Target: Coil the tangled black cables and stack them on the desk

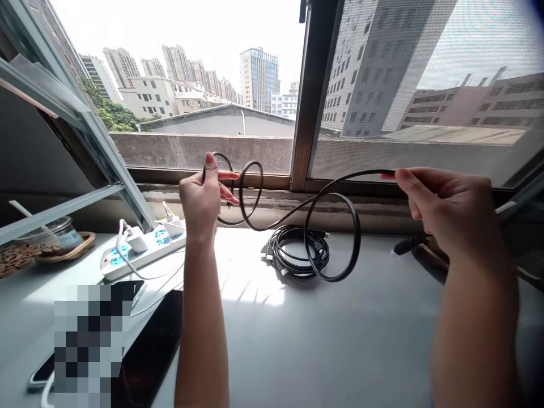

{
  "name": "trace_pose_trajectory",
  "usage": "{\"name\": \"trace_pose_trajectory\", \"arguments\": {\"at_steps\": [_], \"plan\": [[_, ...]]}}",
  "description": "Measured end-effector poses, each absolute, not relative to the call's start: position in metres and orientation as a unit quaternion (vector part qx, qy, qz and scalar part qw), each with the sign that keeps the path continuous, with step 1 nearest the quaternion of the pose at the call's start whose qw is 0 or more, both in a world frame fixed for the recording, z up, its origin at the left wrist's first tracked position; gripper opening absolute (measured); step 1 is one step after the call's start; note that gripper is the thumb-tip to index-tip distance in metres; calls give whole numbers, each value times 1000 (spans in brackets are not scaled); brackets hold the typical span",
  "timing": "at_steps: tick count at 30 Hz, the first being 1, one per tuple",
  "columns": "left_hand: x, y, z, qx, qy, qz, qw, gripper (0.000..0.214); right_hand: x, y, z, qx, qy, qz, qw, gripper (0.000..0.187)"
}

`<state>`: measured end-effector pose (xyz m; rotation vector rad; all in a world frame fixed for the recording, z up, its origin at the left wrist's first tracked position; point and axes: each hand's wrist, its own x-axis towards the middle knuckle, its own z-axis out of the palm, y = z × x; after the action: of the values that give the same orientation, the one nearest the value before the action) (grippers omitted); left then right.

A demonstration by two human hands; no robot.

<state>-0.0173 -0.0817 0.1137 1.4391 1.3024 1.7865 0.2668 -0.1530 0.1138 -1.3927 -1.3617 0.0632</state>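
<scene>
A black cable hangs in loose loops in the air between my two hands. My left hand grips one part of it, thumb up, with some fingers reaching out past the cable. At the right, my right hand pinches the cable between thumb and fingers and draws it out sideways. Below, a coiled bundle of black cables with several plugs lies on the white table. The hanging loop partly overlaps that bundle in the view.
A white power strip with plugged-in chargers stands at the left. Nearer lie a dark tablet-like device and a partly blurred phone. Black cable ends rest behind my right hand. A clear jar stands far left, and a window frame runs behind.
</scene>
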Motion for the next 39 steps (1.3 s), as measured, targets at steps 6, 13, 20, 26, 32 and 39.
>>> {"name": "trace_pose_trajectory", "arguments": {"at_steps": [6,13,20,26,32,39], "plan": [[-7,-96,122,496,429,710,258,52,264,-148,110,-590,-553,209,550,28],[4,-109,129,506,425,720,211,54,242,-124,91,-570,-581,342,469,29],[5,-124,139,482,337,765,263,58,222,-119,83,-458,-571,492,471,32],[11,-139,145,469,305,780,281,62,219,-119,90,-364,-464,554,588,27],[27,-144,136,573,293,679,354,56,213,-124,89,-358,-459,596,554,16],[48,-144,129,681,420,493,343,55,197,-139,91,-320,-538,627,464,28]]}}
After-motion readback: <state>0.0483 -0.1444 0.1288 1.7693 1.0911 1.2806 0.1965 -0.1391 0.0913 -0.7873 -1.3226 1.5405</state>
